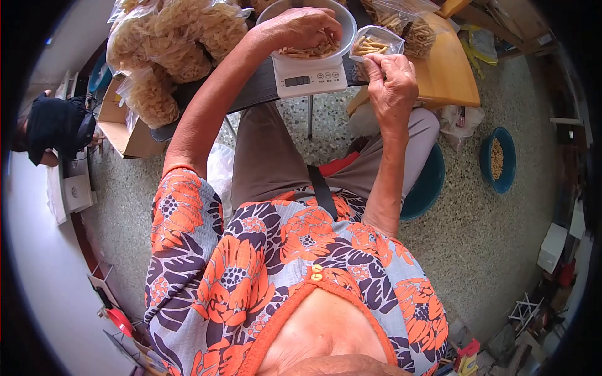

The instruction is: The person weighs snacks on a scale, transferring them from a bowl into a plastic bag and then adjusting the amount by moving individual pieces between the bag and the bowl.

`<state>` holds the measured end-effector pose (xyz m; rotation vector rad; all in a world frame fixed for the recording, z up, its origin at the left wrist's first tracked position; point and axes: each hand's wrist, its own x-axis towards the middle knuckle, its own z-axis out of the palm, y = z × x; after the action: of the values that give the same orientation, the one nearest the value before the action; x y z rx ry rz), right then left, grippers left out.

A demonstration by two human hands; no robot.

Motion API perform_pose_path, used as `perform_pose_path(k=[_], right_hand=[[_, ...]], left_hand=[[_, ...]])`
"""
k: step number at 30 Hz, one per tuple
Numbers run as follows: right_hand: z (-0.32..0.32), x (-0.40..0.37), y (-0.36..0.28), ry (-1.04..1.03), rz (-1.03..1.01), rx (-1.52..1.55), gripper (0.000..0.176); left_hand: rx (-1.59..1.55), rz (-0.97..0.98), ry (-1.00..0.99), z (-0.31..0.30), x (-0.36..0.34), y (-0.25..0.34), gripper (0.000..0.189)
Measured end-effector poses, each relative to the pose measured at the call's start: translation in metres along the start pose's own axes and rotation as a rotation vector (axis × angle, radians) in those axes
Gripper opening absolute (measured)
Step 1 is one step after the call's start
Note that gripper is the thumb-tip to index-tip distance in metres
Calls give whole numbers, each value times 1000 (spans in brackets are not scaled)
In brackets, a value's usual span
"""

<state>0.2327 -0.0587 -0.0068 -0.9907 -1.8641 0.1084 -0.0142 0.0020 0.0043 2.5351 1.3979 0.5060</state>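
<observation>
A clear bowl (348, 39) holding short, thin brown sticks (308, 50) rests on a white digital scale (311, 79). My left hand (311, 26) is over this bowl, fingers curled down at the sticks; what lies between its fingertips is hidden. To the right of the bowl, my right hand (394, 78) pinches the near edge of a small clear plastic bag (392, 39). The bag's mouth is open, and similar pale sticks (370, 46) show inside it.
Bags of pale, curly pieces (172, 37) are heaped left on the dark table (254, 88), above a cardboard box (141, 135). Filled bags (419, 37) lie by a wooden stool (451, 72). Teal basins (428, 188) stand on the floor. Another person (56, 128) is far left.
</observation>
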Motion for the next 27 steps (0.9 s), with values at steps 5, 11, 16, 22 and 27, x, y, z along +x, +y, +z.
perform_pose_path(k=[5,11,16,22,27], right_hand=[[0,1,1,2,-14,-6,13],[0,1,-1,10,-8,5,13],[0,0,0,8,-8,6,13],[1,0,0,19,-24,3,12],[-2,-1,-2,20,-13,12,11]], left_hand=[[-12,77,33,-16,-2,9,15],[-110,-60,6,-33,-7,15,10],[-894,-354,150,-34,-19,11,12],[-1501,-393,94,-41,-10,49,18],[-770,-214,243,-34,8,82,14]])
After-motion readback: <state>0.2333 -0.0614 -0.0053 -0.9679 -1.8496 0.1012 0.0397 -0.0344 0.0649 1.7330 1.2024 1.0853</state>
